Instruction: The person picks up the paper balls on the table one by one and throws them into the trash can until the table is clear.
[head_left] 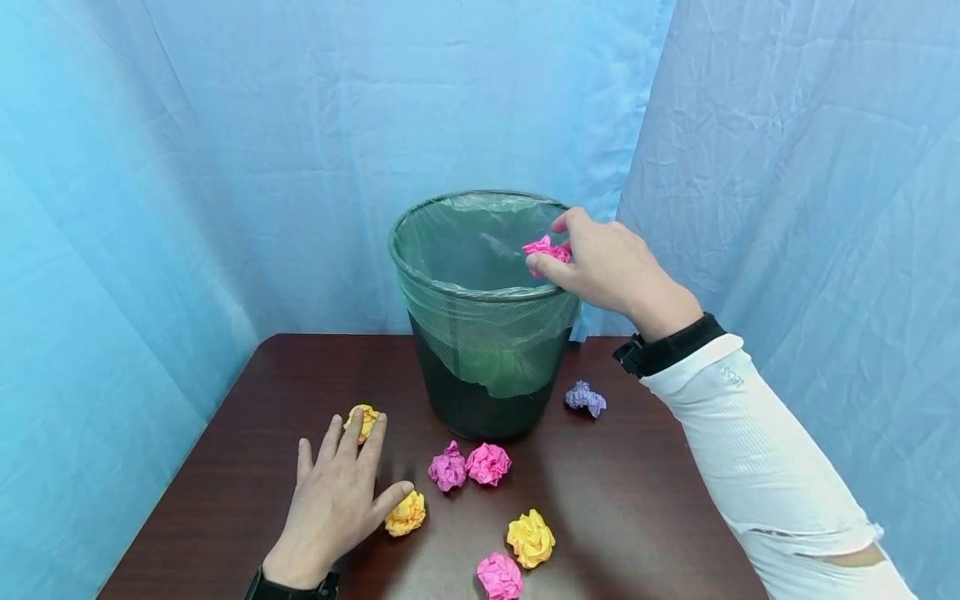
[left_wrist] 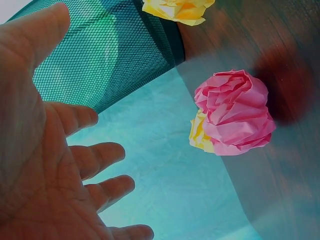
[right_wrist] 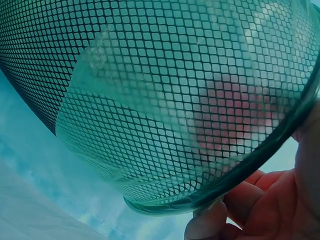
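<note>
Crinkled pink paper ball [head_left: 546, 247] — held at a round mesh bin [head_left: 480, 412].

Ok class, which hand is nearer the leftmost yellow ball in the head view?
Left. The left hand partly hides the yellow ball; the right hand is farther off, holding a pink ball at the bin's mouth.

- The table [head_left: 667, 500] is dark brown and a bit shiny.
- A round black bin [head_left: 450, 392] stands on it, toward the back.
- A blue-purple paper ball [head_left: 585, 400] lies right of the bin.
- A purple-pink ball [head_left: 448, 467] and a bright pink ball [head_left: 489, 464] sit side by side in front of the bin.
- One yellow ball [head_left: 367, 422] lies left of the bin, partly hidden.
- A second yellow ball [head_left: 406, 514] lies nearer the front.
- A third yellow ball [head_left: 531, 539] and another pink ball [head_left: 500, 577] lie close together at the front.
</note>
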